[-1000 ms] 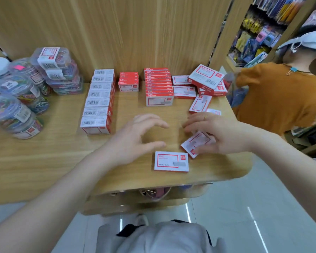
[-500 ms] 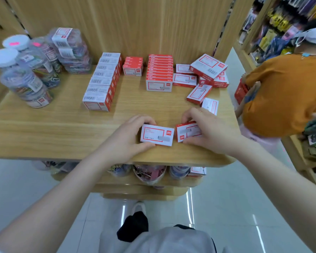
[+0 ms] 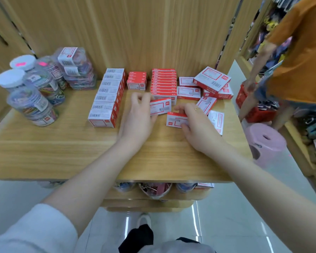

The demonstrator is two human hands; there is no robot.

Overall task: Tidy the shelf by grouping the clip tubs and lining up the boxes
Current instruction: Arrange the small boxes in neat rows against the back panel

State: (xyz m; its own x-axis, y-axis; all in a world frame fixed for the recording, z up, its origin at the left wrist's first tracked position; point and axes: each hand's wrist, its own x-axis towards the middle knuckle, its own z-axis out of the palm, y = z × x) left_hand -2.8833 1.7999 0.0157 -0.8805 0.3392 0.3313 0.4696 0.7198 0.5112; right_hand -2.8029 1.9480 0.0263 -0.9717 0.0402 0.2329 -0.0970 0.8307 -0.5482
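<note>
On the wooden shelf [image 3: 44, 154] my left hand [image 3: 138, 119] grips a small red-and-white box [image 3: 161, 106], tilted up just in front of the middle row of red boxes [image 3: 163, 83]. My right hand [image 3: 195, 123] pinches a second small box [image 3: 175, 120] lying flat on the shelf. A long row of white-topped boxes [image 3: 108, 95] runs down the left. Loose boxes [image 3: 211, 83] lie scattered and piled at the back right. Clear tubs of coloured clips [image 3: 33, 95] are clustered at the far left.
A short stack of red boxes [image 3: 136, 80] stands at the back between the two rows. A person in an orange shirt [image 3: 299, 57] stands to the right with a red basket [image 3: 257, 112]. A pink stool [image 3: 264, 143] sits beside the shelf. More tubs [image 3: 155, 189] show on the lower shelf.
Both hands have moved away from the front edge toward the back rows, each carrying its box. The left hand's box now stands tilted near the middle row.
</note>
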